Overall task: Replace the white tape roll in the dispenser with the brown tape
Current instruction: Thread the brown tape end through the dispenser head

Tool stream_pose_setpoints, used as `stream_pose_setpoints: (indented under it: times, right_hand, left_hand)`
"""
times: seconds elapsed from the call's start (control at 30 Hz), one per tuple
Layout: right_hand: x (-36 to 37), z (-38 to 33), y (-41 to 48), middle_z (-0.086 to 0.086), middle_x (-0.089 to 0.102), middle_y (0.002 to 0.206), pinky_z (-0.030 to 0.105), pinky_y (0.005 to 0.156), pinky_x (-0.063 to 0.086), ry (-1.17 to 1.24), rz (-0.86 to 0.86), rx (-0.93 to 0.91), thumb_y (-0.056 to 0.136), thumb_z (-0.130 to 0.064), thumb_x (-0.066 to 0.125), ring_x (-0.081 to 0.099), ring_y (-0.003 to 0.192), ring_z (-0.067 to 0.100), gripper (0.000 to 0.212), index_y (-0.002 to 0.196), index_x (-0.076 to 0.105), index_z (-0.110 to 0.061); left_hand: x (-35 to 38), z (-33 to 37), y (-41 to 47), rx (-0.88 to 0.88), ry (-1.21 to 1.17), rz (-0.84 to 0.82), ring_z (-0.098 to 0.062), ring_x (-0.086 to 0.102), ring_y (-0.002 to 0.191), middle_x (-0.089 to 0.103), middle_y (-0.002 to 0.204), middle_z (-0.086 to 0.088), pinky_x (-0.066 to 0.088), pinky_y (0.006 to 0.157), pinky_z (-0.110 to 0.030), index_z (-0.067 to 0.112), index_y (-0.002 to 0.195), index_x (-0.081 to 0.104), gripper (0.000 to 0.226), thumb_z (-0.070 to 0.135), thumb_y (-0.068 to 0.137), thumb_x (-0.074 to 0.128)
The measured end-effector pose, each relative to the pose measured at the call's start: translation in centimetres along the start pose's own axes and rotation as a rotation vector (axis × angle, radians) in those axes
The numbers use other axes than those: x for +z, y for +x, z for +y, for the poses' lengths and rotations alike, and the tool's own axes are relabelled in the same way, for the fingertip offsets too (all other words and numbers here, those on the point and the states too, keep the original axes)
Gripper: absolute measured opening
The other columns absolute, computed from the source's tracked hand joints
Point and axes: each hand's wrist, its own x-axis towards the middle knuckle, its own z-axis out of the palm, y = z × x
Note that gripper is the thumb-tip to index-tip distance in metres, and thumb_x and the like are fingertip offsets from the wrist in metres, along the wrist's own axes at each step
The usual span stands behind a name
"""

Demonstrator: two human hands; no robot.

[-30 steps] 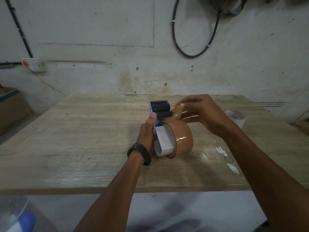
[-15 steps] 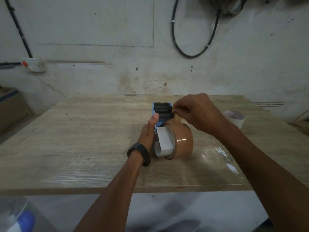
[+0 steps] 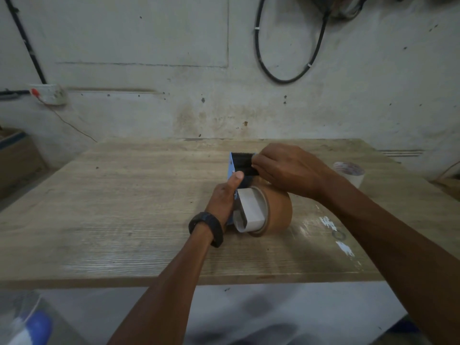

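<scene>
Brown, glossy and wound tight, the brown tape roll [image 3: 276, 210] already sits on the white hub [image 3: 251, 210] of the dispenser [image 3: 232, 165], which rests low over the wooden table [image 3: 124, 195]. The white tape roll [image 3: 351, 174] stands apart on the table, beyond the right forearm.

Our left hand [image 3: 224, 197] is wrapped around the dispenser's grip, thumb laid up against the blue side plate. Our right hand [image 3: 286, 168] has its fingers curled, pinching at the right edge of the black head, just below the serrated blade [image 3: 242, 153]. Whether the tape's loose end lies under those fingertips is hidden from us.

We judge the roll to be light and stiff as a whole: the core keeps it round, so it takes a firm squeeze across its flat sides. Its outer face looks slick, and the loose end should be thin, limp and sticky on one side, apt to fold back on itself or cling to skin. We would take that end by its two edges only, keep it taut, and steer our fingers clear of the blade's teeth while feeding it over the roller. The dispenser itself is best held by the handle.
</scene>
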Motion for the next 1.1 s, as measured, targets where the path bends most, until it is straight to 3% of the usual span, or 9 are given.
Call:
stream_pose_setpoints:
  times: [0.07,0.2,0.33,0.43,0.53,0.67,0.8,1.0,1.1]
  right_hand:
    - [-0.2,-0.1,0.0,0.021,0.067,0.092,0.039,0.062,0.049,0.010,-0.015,0.019,0.089,-0.005,0.065,0.062,0.077,0.035,0.016,0.104,0.066,0.001]
    - [0.2,0.1,0.2,0.019,0.068,0.078,0.035,0.051,0.050,0.052,0.093,-0.031,0.074,0.002,0.079,0.062,0.062,0.031,0.018,0.089,0.069,0.001]
    - [0.5,-0.4,0.8,0.014,0.066,0.073,0.031,0.054,0.046,0.163,0.144,0.076,0.061,0.008,0.073,0.059,0.062,0.028,0.020,0.077,0.067,-0.003]
    - [1.2,-0.7,1.1,0.010,0.064,0.072,0.036,0.055,0.050,0.241,0.173,0.176,0.064,0.004,0.062,0.058,0.065,0.026,0.015,0.074,0.065,-0.006]
    - [1.3,-0.5,1.9,0.002,0.063,0.070,0.042,0.062,0.053,0.250,0.175,0.326,0.064,0.013,0.063,0.058,0.066,0.020,0.024,0.075,0.068,-0.007]
    - [1.5,-1.5,2.7,-0.005,0.058,0.066,0.034,0.064,0.049,0.239,0.232,0.466,0.071,0.011,0.060,0.052,0.069,0.015,0.023,0.077,0.071,-0.008]
    - [2.4,-2.4,2.4,-0.002,0.051,0.072,0.024,0.058,0.031,0.310,0.318,0.493,0.072,0.013,0.052,0.043,0.075,0.016,0.026,0.075,0.057,-0.012]
    - [2.4,-2.7,2.3,-0.002,0.050,0.073,0.017,0.061,0.033,0.375,0.395,0.470,0.074,0.012,0.054,0.045,0.071,0.015,0.025,0.076,0.053,-0.013]
    - [2.8,-2.8,2.1,-0.002,0.051,0.073,0.027,0.061,0.041,0.364,0.423,0.451,0.070,0.012,0.060,0.048,0.071,0.016,0.024,0.077,0.055,-0.010]
  left_hand:
    - [-0.1,0.2,-0.2,0.006,0.006,-0.006,-0.049,0.065,0.105,0.069,0.114,-0.029,0.048,0.098,-0.065,0.026,0.091,0.066,0.058,0.075,0.063,0.056]
    - [-0.1,0.1,-0.2,0.003,0.014,-0.018,-0.038,0.068,0.099,0.074,0.101,-0.011,0.050,0.100,-0.059,0.028,0.096,0.065,0.034,0.059,0.087,0.057]
    - [0.0,-0.1,-0.1,-0.005,0.020,-0.027,-0.037,0.070,0.100,0.075,0.096,-0.005,0.052,0.097,-0.059,0.029,0.093,0.068,0.041,0.063,0.076,0.054]
    - [-0.2,-0.3,0.0,-0.013,0.010,-0.034,-0.037,0.071,0.101,0.077,0.101,-0.008,0.052,0.097,-0.058,0.031,0.093,0.072,0.051,0.072,0.066,0.059]
    - [0.0,-0.4,0.3,-0.026,0.013,-0.014,-0.034,0.072,0.093,0.078,0.096,-0.007,0.054,0.095,-0.056,0.026,0.095,0.070,0.059,0.072,0.058,0.061]
    - [0.0,-0.4,0.2,-0.006,0.011,0.015,-0.035,0.072,0.096,0.077,0.095,-0.007,0.054,0.095,-0.058,0.022,0.100,0.069,0.053,0.063,0.068,0.062]
    - [-0.1,-0.3,-0.1,0.015,-0.018,0.019,-0.036,0.072,0.093,0.078,0.091,-0.006,0.053,0.094,-0.060,0.027,0.094,0.070,0.058,0.072,0.058,0.060]
    - [-0.1,0.0,-0.4,0.020,-0.075,-0.013,-0.028,0.072,0.102,0.078,0.104,-0.003,0.051,0.100,-0.056,0.037,0.110,0.068,0.071,0.085,0.060,0.051]
    - [-0.2,0.3,-0.6,0.035,-0.074,-0.003,-0.036,0.071,0.104,0.078,0.101,-0.006,0.049,0.101,-0.062,0.043,0.096,0.075,0.056,0.083,0.061,0.054]
